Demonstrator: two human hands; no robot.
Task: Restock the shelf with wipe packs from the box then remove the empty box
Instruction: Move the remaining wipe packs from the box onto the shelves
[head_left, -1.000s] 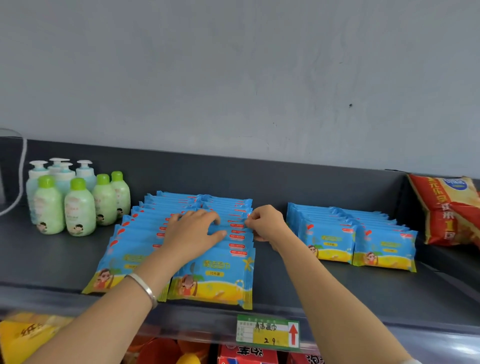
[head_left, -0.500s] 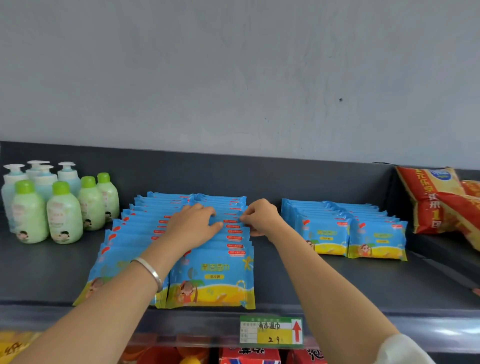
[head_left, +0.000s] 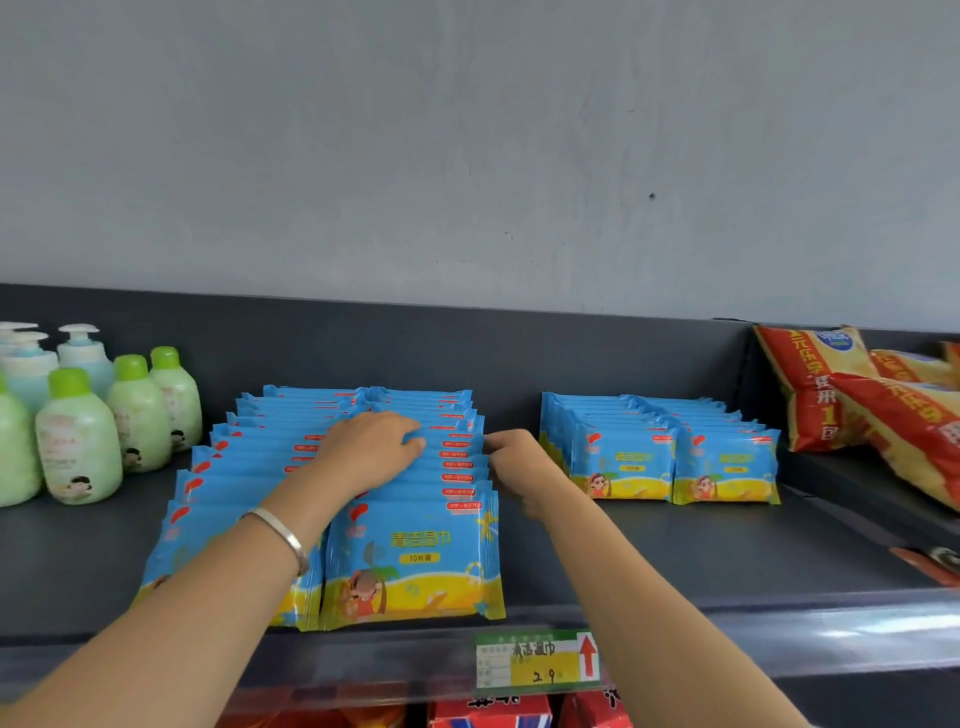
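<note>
Pressing left hand (head_left: 371, 449), fingers relaxed, atop wipe packs (head_left: 415, 551); right hand (head_left: 514, 457) curled at their right edge, grip unclear.

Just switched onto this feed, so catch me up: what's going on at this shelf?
A person is straightening blue-and-yellow plastic wipe packs laid in overlapping rows on the dark grey shelf. The left hand rests on top of them; the right hand pinches at their right edge. A smaller group of packs sits apart to the right. No box is in view.
</note>
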